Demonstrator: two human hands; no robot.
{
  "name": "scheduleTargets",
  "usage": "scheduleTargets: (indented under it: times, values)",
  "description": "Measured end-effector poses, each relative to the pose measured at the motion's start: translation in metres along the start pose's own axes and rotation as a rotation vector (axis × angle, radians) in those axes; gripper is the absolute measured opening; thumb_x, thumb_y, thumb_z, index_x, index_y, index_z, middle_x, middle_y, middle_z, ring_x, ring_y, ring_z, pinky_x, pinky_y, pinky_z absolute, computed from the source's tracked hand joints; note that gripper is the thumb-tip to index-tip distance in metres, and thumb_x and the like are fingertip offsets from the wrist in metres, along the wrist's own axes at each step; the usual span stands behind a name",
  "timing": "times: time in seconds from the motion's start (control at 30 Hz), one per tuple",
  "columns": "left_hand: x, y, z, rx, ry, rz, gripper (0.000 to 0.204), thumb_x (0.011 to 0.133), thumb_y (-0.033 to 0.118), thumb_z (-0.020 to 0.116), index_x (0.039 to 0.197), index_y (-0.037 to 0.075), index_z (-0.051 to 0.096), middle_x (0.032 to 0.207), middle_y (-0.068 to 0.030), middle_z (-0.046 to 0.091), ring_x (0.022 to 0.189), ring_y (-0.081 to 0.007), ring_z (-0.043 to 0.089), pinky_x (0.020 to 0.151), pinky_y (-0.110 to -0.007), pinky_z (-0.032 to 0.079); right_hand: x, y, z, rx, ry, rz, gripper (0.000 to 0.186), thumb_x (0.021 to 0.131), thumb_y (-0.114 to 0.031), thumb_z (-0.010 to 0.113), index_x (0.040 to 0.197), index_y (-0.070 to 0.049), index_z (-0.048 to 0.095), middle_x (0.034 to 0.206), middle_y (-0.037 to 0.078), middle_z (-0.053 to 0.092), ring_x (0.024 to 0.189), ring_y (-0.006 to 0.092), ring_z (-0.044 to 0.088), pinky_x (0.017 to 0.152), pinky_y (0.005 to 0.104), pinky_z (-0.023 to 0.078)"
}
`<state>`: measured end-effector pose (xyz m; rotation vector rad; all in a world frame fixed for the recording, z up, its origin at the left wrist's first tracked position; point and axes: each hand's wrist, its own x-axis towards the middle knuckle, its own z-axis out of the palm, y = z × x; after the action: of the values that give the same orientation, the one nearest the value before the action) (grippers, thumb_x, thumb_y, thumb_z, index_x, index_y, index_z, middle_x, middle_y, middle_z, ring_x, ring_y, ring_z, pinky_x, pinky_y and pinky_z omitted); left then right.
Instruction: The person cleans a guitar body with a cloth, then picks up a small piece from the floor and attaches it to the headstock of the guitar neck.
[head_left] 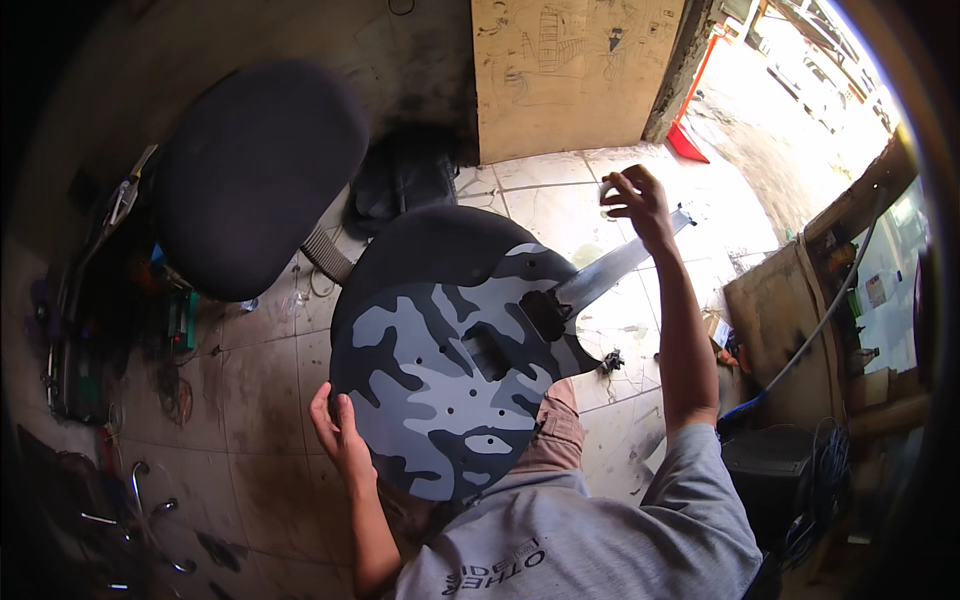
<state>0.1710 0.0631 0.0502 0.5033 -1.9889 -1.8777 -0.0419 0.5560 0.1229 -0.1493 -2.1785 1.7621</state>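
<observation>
An electric guitar body (432, 385) in grey and black camouflage lies across a black chair seat (440, 243) in front of me. Its neck (610, 270), pale and shiny, points to the upper right. My left hand (344, 435) is at the body's left edge, palm side against the rim, thumb and fingers apart. Raised above the far end of the neck, my right hand (640, 203) pinches a small pale ring-shaped thing (605, 194), which looks like a roll of tape. The fingers partly cover it. Open cavities and small holes show in the body's face.
A black chair backrest (262, 180) stands at the upper left, with a black bag (405, 190) behind. Wooden board (575, 80) leans at the back. A red dustpan (686, 144) sits by the bright doorway. Cables (825, 480) hang beside a black box (765, 470) at right.
</observation>
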Motion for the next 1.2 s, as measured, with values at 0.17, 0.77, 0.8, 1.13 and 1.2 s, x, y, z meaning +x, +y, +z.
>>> scheduleTargets:
  times: [0.17,0.77,0.8,1.13,1.2]
  values:
    - [0.002,0.002,0.001,-0.066,-0.011,-0.066,0.043,0.107,0.027,0.059,0.141,0.003,0.052,0.154,-0.0147,0.047,0.146,-0.0224,0.038,0.121,-0.038,0.026,-0.052,-0.020,-0.066,-0.069,0.122,-0.130,0.023,0.100,-0.017,0.067,0.115,0.001,0.067,0.089,0.010,0.075,0.068,0.0098,0.060,0.062,0.0253,0.048]
    - [0.001,-0.013,-0.009,-0.287,-0.149,-0.446,0.053,0.106,0.038,0.058,0.142,0.000,0.054,0.137,-0.0125,0.060,0.122,-0.0242,0.059,0.103,-0.037,0.048,-0.251,0.249,-0.169,-0.293,0.372,0.417,0.020,0.091,0.002,0.069,0.109,0.011,0.069,0.094,0.018,0.075,0.068,0.0170,0.070,0.063,0.0274,0.060]
    - [0.001,-0.014,-0.008,-0.277,-0.175,-0.447,0.056,0.105,0.043,0.058,0.138,-0.002,0.057,0.135,-0.0122,0.062,0.120,-0.0246,0.061,0.101,-0.038,0.050,-0.251,0.260,-0.172,-0.277,0.364,0.416,0.026,0.091,-0.001,0.069,0.114,0.011,0.069,0.095,0.019,0.076,0.065,0.0186,0.070,0.064,0.0279,0.061]
    - [0.000,-0.021,-0.025,-0.341,-0.144,-0.525,0.060,0.105,0.046,0.058,0.137,-0.004,0.061,0.134,-0.0106,0.064,0.120,-0.0216,0.061,0.104,-0.035,0.047,-0.216,0.213,-0.125,-0.766,0.222,0.496,0.026,0.083,-0.025,0.083,0.087,0.000,0.080,0.072,0.010,0.075,0.065,0.0158,0.068,0.064,0.0344,0.053]
    - [0.000,-0.019,-0.025,-0.331,-0.151,-0.521,0.059,0.105,0.045,0.058,0.137,-0.004,0.061,0.134,-0.0106,0.064,0.120,-0.0215,0.061,0.103,-0.035,0.048,-0.212,0.220,-0.126,-0.721,0.177,0.524,0.022,0.089,-0.019,0.075,0.096,0.002,0.080,0.074,0.013,0.076,0.066,0.0177,0.071,0.063,0.0337,0.054]
